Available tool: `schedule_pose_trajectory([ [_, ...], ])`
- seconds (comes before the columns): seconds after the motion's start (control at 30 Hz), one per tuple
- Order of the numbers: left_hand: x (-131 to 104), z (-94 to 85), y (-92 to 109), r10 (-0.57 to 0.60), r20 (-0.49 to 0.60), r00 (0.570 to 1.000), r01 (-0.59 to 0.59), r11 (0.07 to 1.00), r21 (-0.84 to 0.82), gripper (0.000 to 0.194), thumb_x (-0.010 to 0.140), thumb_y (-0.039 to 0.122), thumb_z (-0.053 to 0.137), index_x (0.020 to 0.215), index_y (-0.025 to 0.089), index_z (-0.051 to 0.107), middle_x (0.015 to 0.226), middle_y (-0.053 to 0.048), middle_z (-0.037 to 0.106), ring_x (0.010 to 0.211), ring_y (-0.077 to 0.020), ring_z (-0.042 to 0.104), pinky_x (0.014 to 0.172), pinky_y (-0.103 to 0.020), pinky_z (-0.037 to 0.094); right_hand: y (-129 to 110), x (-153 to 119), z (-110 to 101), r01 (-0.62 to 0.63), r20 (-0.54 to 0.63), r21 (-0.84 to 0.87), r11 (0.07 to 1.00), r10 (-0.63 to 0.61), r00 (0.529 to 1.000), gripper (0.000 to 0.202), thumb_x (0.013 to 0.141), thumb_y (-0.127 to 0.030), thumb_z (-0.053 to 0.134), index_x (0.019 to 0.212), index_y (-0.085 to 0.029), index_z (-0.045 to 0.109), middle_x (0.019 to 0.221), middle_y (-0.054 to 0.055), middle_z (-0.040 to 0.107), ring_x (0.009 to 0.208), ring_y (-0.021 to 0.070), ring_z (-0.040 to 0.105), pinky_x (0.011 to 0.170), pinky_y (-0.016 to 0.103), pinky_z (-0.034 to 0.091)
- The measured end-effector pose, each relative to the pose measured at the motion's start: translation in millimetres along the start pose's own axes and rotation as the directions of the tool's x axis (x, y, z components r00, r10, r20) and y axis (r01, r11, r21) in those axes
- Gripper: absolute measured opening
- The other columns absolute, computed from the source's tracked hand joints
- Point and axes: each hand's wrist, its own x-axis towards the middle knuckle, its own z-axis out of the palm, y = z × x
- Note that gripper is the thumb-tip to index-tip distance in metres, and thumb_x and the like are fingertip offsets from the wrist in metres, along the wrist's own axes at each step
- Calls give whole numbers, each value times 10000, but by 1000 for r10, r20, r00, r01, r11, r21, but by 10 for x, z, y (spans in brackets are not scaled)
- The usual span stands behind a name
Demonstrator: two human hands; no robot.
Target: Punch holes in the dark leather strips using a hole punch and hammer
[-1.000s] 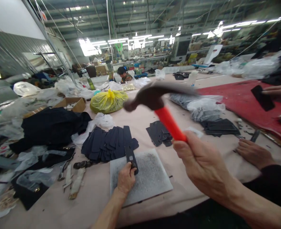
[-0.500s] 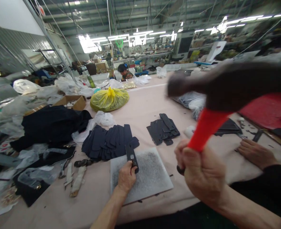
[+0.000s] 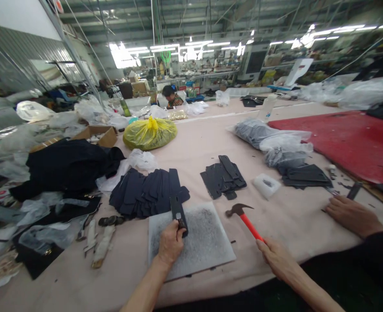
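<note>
A hammer (image 3: 251,227) is being held by the right hand (image 3: 274,255), its fingers being closed fully around the end of the handle. The handle is showing bright orange-red; the claw head is showing dull brown and is being pointed away, just right of a pale board (image 3: 207,242). Whether the table (image 3: 204,134) is being touched by the head cannot be told. A dark strip (image 3: 175,203), narrow and flat, with a small light patch, is being kept across the board's far left part; its near end is being pinched by the closed fingers of the left hand (image 3: 171,245), by which a small dark fitting is being partly hidden.

One hammer is being gripped and one strip is being pinned. Three groups of dark pieces are being counted: a fanned row (image 3: 142,193), a loose pile (image 3: 224,177) and a stack (image 3: 306,175). One yellow bag (image 3: 150,134) is being seen behind. Marks on a white stand (image 3: 298,71) are being shown too small for reading.
</note>
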Motion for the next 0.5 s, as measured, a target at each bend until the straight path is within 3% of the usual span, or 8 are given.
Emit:
schedule_pose_trajectory([
  [0.1,13,-13,17,-9,3,1000,9,1000,-7,210,898,174,498,1051,193,641,951,-87,732,889,-231,706,793,-342,573,-72,42,145,146,-165,-303,942,-202,965,238,909,-320,438,959,-169,616,887,115,623,757,254,592,695,370,435],
  [0.17,29,-29,30,-5,5,1000,5,1000,-6,204,906,192,493,1046,190,642,964,-89,734,882,-232,709,789,-344,576,-407,33,245,293,-186,-343,892,-371,910,318,892,-243,463,1174,-164,588,1156,157,602,991,292,575,845,417,433],
  [0.23,47,-48,42,4,6,1000,-4,1000,0,205,910,209,493,1047,189,644,979,-92,737,893,-239,711,795,-350,579,-857,16,400,488,-109,-240,839,-523,846,357,891,-213,486,1236,-193,574,1292,130,562,1151,287,513,967,430,391],
  [0.37,56,-76,70,-11,23,1000,11,1000,-13,232,912,225,474,1056,191,653,984,-88,746,900,-237,717,799,-349,584,-1583,-7,865,631,-22,-91,771,-635,772,406,873,-216,552,1278,-218,573,1384,100,521,1249,287,442,1059,467,310],
  [0.5,71,-93,113,-104,43,994,108,989,-100,255,896,265,480,1050,196,672,1025,-82,748,942,-234,711,829,-350,575,-1748,0,1194,608,7,-92,789,-610,792,424,862,-216,576,1286,-228,573,1408,65,510,1313,294,367,1127,508,182],
])
